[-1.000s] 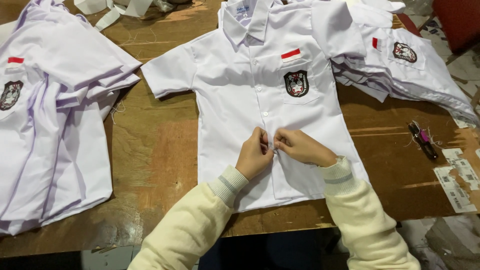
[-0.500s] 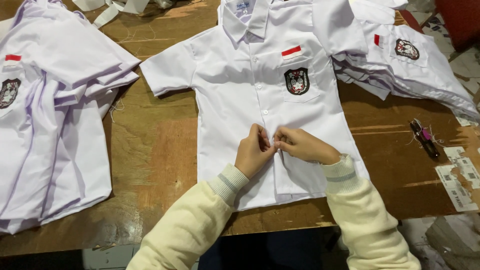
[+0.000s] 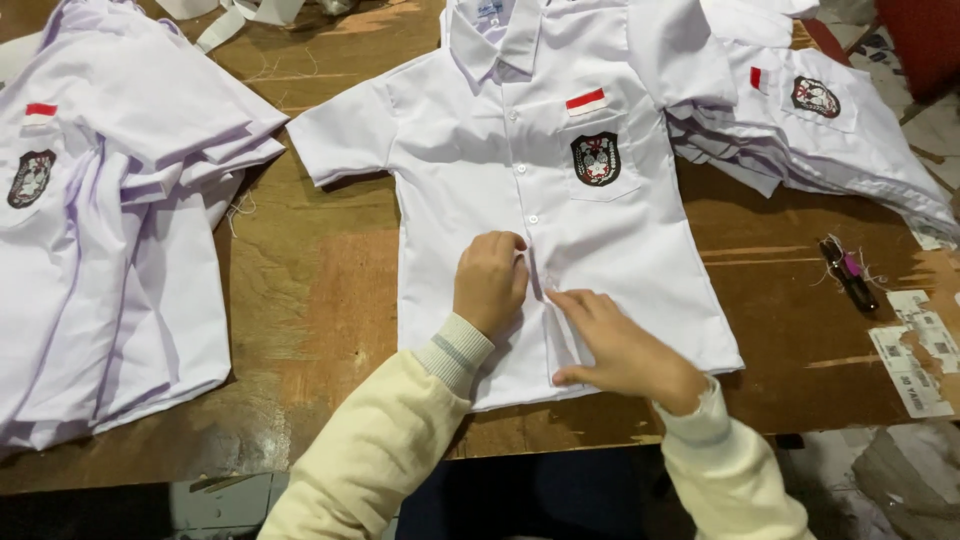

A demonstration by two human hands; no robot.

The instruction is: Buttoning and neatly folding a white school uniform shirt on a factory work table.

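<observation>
White school shirt (image 3: 520, 200) flat, front up, mid wooden worktop (image 3: 320, 300) | your left hand (image 3: 490, 282) fingers curled, pinching its placket | your right hand (image 3: 622, 345) fingers flat, pressing hem smooth, gripping nothing

Your left hand (image 3: 490, 282) rests curled on the front placket of the white short-sleeved shirt (image 3: 470, 150), which lies flat and face up on the wooden tabletop (image 3: 320, 300). Your right hand (image 3: 620, 345) lies flat just beside it, fingers pressing the lower placket (no closed grip visible). A stack of white shirts (image 3: 110, 250) lies at left, another pile (image 3: 820, 130) at upper right. Small snips (image 3: 848, 272) lie at right, near paper labels (image 3: 920, 350).
</observation>
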